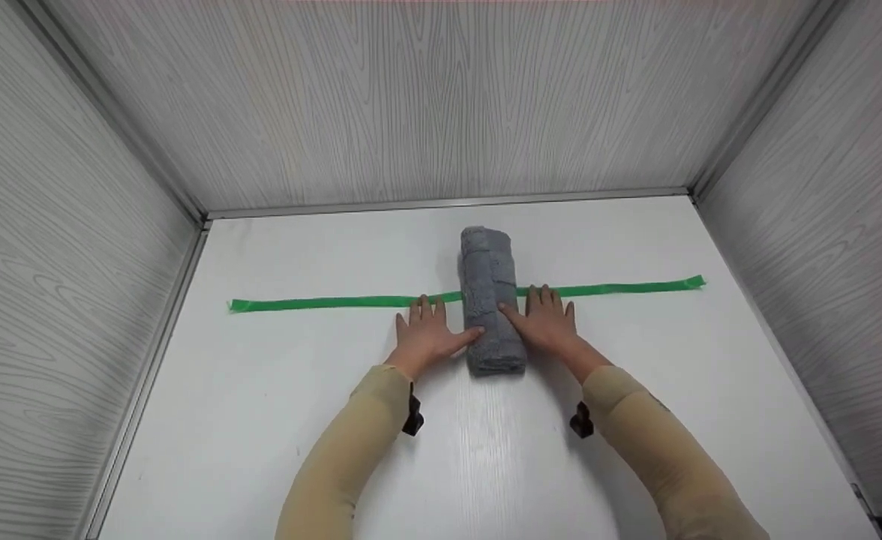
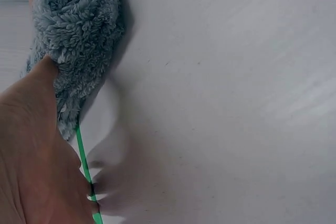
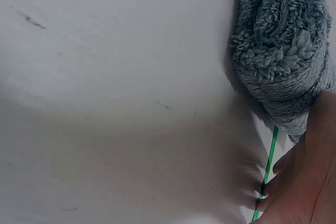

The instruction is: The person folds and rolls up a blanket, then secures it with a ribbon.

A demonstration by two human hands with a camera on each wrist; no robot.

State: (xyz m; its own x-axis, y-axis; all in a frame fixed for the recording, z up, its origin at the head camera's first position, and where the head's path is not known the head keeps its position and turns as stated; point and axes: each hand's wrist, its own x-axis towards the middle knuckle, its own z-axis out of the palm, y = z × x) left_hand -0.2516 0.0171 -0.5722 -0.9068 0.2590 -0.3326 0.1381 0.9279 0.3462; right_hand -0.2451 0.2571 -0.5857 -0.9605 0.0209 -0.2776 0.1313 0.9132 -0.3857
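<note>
A rolled grey fluffy towel (image 1: 490,262) lies lengthwise on the white table, pointing away from me. On its left side, my left hand (image 1: 426,335) has its fingers spread straight, the thumb touching the near part of the roll. My right hand (image 1: 550,326) mirrors it on the other side, fingers straight and thumb on the towel's right edge. The left wrist view shows the towel's plush end (image 2: 81,24) beside the left hand (image 2: 37,150). In the right wrist view the coiled layers of the towel (image 3: 283,35) face the camera above the right hand (image 3: 304,177).
A strip of green tape (image 1: 321,303) runs across the white table (image 1: 321,255) and passes under the towel. Grey wood-grain panels enclose the table at the back (image 1: 441,105), left (image 1: 58,262) and right (image 1: 816,225).
</note>
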